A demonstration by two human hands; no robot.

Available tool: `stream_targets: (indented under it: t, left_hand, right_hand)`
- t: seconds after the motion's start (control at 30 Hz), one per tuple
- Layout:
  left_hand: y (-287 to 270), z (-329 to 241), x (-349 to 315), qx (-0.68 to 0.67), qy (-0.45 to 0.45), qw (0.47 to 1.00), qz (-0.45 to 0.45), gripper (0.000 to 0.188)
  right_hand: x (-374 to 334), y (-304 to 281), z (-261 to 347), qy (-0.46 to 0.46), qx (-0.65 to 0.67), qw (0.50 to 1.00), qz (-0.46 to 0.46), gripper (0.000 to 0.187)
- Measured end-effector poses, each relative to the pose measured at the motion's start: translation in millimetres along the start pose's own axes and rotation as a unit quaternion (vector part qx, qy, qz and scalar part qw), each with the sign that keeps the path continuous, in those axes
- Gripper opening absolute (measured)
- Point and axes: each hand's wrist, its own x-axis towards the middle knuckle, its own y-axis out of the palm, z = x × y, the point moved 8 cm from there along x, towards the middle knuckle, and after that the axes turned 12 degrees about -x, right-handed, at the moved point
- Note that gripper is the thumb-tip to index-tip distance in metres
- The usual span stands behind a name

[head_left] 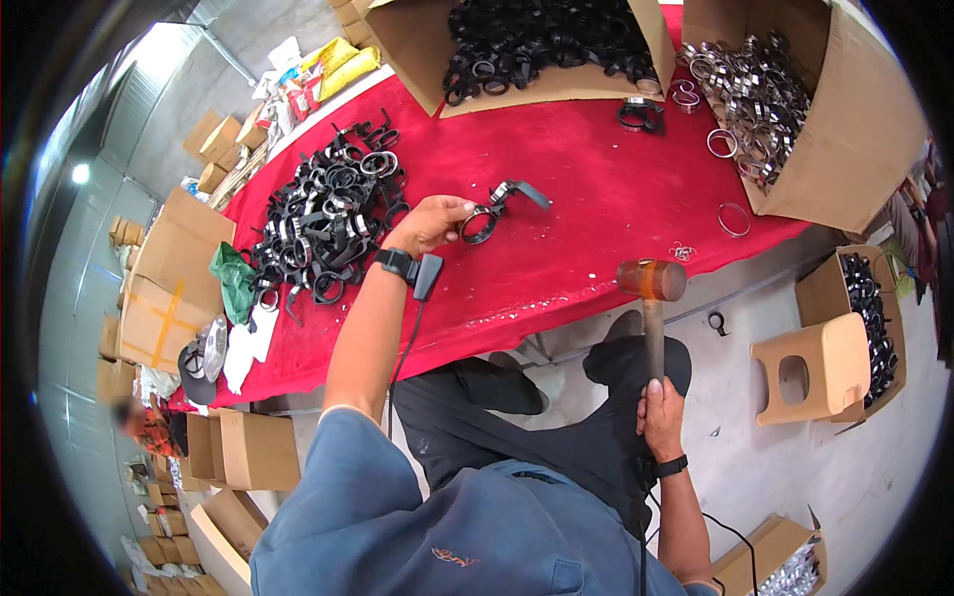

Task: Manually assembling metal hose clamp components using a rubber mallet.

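My left hand (431, 224) pinches the rim of a black ring clamp (479, 228) over the red-covered table. A black-and-metal lever piece (521, 192) sticks out from the clamp's upper right. Wrapped around the handle of a mallet (652, 281) is my right hand (661, 415), low at the right over my leg. The mallet's brownish head is up near the table's front edge. Left of my left hand lies a heap of black ring clamps (328, 214) with metal bands.
A cardboard box (422, 60) of black parts stands at the back; another box (845, 149) at the right spills metal rings (760, 104). A loose ring (733, 220) and small metal bits (682, 251) lie near the table edge. A tan plastic stool (810, 368) stands on the floor.
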Motion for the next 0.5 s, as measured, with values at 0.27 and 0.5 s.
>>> stream_targets:
  t: [0.27,0.5]
  left_hand:
    - [-69,-4,32,-0.384,-0.062,0.921,-0.033,0.012]
    - [-52,-2,49,-0.407,-0.084,0.901,0.126,0.012]
  right_hand:
    - [-2,8,6,0.013,-0.039,0.999,-0.031,0.051]
    - [2,15,16,0.026,-0.068,0.997,-0.032,0.050]
